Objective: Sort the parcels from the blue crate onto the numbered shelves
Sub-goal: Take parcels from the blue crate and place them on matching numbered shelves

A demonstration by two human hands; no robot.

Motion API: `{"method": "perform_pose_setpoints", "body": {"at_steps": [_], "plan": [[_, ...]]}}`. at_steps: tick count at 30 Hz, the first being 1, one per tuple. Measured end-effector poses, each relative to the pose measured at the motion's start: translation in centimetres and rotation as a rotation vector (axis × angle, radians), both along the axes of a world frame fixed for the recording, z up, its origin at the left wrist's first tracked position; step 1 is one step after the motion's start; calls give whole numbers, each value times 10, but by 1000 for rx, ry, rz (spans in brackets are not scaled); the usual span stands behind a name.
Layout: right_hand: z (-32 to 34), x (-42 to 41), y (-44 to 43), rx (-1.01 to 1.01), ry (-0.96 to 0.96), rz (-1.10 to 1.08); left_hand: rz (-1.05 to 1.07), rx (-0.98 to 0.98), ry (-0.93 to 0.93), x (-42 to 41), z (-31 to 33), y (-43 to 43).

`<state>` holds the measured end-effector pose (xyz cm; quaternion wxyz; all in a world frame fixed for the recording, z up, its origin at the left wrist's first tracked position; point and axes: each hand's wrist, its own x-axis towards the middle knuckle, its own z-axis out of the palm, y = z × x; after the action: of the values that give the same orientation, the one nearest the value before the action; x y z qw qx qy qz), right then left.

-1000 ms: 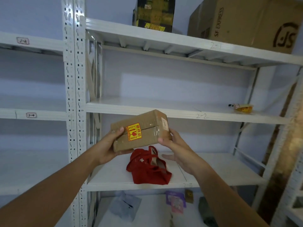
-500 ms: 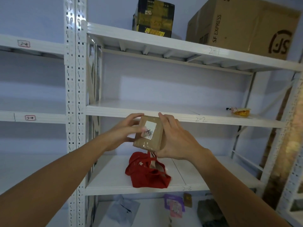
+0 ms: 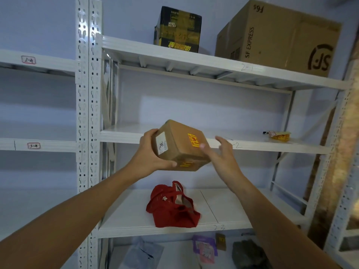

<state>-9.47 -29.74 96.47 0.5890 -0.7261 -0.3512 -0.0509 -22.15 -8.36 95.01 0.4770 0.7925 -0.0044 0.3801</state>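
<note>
A small brown cardboard parcel (image 3: 179,145) with yellow stickers and a white label is held up in front of the shelf marked 2-2 (image 3: 252,147). My left hand (image 3: 150,154) grips its left end, thumb below and fingers on top. My right hand (image 3: 219,155) is at the parcel's right side with fingers spread; only a fingertip seems to touch it. The blue crate is out of view.
A red bag (image 3: 172,207) lies on shelf 2-3 (image 3: 136,229). A yellow packet (image 3: 278,135) sits at the right of 2-2. On the top shelf 2-1 (image 3: 194,62) stand a black-yellow box (image 3: 177,29) and a large SF Express carton (image 3: 277,36). Bags lie on the bottom shelf.
The parcel has been turned and lifted to the level of shelf 2-2. My right hand has let go of it and opened; my left hand now carries it.
</note>
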Motion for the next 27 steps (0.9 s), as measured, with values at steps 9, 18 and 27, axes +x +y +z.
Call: {"method": "perform_pose_setpoints", "body": {"at_steps": [9, 18, 27], "plan": [[-10, 18, -25, 146, 788, 443, -399, -436, 72, -17, 3, 11], [-10, 19, -33, 278, 448, 537, -678, -619, 269, -31, 1, 23], [-23, 14, -32, 25, 244, 405, -408, -648, 251, -21, -4, 15]]}}
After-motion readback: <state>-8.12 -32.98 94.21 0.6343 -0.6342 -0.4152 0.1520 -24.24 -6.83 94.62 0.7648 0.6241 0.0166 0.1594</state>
